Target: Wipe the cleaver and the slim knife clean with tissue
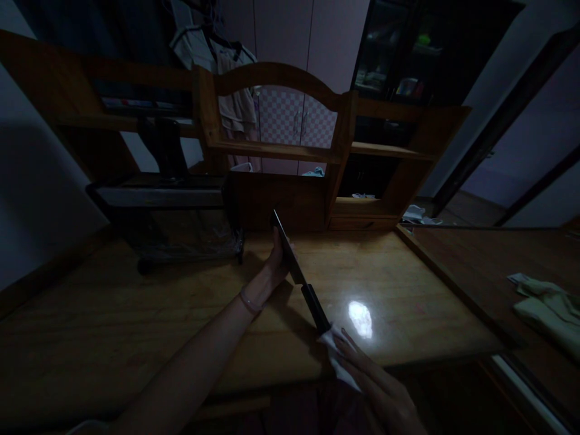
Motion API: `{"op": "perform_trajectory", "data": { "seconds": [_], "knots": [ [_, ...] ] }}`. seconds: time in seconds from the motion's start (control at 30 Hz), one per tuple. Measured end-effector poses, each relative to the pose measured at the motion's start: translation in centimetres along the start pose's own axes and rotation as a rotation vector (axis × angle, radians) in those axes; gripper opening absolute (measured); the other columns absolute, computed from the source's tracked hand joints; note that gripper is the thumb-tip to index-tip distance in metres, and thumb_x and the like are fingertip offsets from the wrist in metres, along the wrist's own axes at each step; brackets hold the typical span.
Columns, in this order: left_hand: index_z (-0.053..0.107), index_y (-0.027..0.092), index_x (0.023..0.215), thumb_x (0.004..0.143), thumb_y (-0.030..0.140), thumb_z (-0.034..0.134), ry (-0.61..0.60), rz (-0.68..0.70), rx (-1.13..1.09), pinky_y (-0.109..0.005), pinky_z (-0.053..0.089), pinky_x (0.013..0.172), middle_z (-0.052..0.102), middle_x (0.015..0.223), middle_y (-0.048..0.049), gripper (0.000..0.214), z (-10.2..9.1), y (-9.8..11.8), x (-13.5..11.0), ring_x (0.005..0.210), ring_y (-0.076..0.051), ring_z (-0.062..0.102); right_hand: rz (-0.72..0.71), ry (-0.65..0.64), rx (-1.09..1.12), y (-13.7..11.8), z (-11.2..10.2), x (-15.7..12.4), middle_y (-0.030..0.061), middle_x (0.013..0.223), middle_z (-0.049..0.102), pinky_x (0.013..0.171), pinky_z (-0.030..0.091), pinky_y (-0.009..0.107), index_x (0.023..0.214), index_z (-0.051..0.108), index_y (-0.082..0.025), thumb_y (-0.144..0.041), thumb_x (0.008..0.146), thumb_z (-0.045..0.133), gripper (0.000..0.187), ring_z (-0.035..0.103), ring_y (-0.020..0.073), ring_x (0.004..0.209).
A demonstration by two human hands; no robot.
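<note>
A kitchen knife with a dark handle slants across the middle of the head view, its tip pointing up and away from me. My left hand is closed around the blade from behind, near its upper part; a bracelet shows on that wrist. My right hand presses a white cloth or tissue against the butt end of the handle. The fingers of the right hand lie along the cloth, and part of it hangs below them. Both hands are above the wooden desk.
A knife block with clear sides stands at the left, black handles rising from it. Behind the wooden desk runs a shelf unit. Light-coloured cloth lies on the surface at right. Bright glare marks the desktop.
</note>
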State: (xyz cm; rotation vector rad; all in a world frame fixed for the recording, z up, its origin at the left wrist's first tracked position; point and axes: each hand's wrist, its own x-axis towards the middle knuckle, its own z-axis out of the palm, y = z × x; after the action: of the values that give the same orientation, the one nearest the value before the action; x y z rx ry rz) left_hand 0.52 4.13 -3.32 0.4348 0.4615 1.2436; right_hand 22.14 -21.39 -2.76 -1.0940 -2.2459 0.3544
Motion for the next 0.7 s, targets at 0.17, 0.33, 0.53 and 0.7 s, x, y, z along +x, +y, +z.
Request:
{"op": "perform_trajectory", "data": {
  "seconds": [0.17, 0.33, 0.53, 0.7],
  "knots": [
    [0.045, 0.019, 0.068, 0.07, 0.065, 0.065, -0.047, 0.009, -0.01, -0.02, 0.035, 0.042, 0.041, 0.053, 0.007, 0.05, 0.4, 0.0, -0.1, 0.042, -0.006, 0.04, 0.257, 0.288, 0.181, -0.8, -1.0, 1.5, 0.0029, 0.148, 0.039, 0.111, 0.034, 0.046, 0.14, 0.046, -0.028, -0.021, 0.096, 0.036, 0.045, 0.035, 0.0266, 0.136],
    [0.044, 0.019, 0.067, 0.071, 0.063, 0.064, -0.043, 0.042, -0.014, -0.02, 0.032, 0.039, 0.039, 0.051, 0.0076, 0.049, 0.9, 0.2, -0.3, 0.039, -0.006, 0.037, 0.389, 0.383, 0.386, -0.4, -0.1, 5.5, 0.0057, 0.135, 0.056, 0.107, 0.039, 0.042, 0.134, 0.053, -0.025, -0.034, 0.096, 0.044, 0.04, 0.047, 0.0254, 0.129],
    [0.043, 0.019, 0.067, 0.071, 0.065, 0.063, -0.017, 0.017, -0.008, -0.019, 0.034, 0.039, 0.04, 0.05, 0.0074, 0.05, 1.2, 0.2, -0.4, 0.039, -0.006, 0.038, 0.52, 0.364, 0.534, -0.9, 1.6, 9.1, 0.0062, 0.098, 0.071, 0.076, 0.051, 0.027, 0.116, 0.065, -0.017, -0.04, 0.095, 0.046, 0.037, 0.063, 0.023, 0.092],
    [0.045, 0.019, 0.069, 0.073, 0.063, 0.063, -0.02, 0.011, -0.016, -0.019, 0.036, 0.039, 0.041, 0.053, 0.0068, 0.048, 1.1, 0.2, -0.4, 0.04, -0.006, 0.039, 0.598, 0.367, 0.511, -1.0, 1.8, 8.5, 0.0026, 0.078, 0.066, 0.071, 0.047, 0.026, 0.102, 0.07, -0.015, -0.044, 0.094, 0.046, 0.038, 0.058, 0.0197, 0.078]
  ]
}}
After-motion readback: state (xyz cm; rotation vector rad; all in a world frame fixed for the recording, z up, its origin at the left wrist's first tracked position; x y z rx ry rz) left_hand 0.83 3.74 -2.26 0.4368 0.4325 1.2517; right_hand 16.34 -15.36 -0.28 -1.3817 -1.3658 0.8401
